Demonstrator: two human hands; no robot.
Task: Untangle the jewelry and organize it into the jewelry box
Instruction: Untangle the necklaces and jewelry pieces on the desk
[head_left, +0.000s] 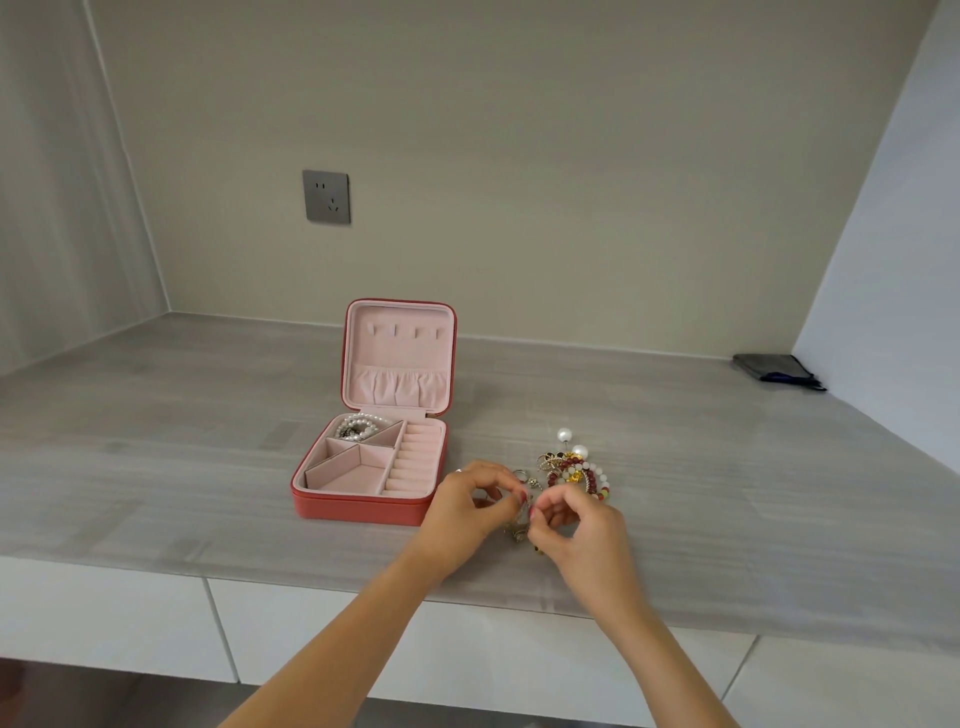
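A red jewelry box (358, 506) with pink lining stands open on the grey counter, lid upright. A pearl strand (357, 427) lies in its back left compartment. Just right of the box, my left hand (470, 506) and my right hand (574, 525) both pinch a thin gold chain tangle (522, 522) between their fingertips, just above the counter. Behind my hands lies a pile of tangled jewelry (574, 470): red and white beads, gold pieces and two large pearl pins. A small ring (521, 475) lies between the box and the pile.
A dark pouch (776, 370) lies at the counter's far right by the wall. A wall socket (326, 196) sits above the box. The counter's front edge (311, 574) runs just below my wrists, with white drawer fronts under it.
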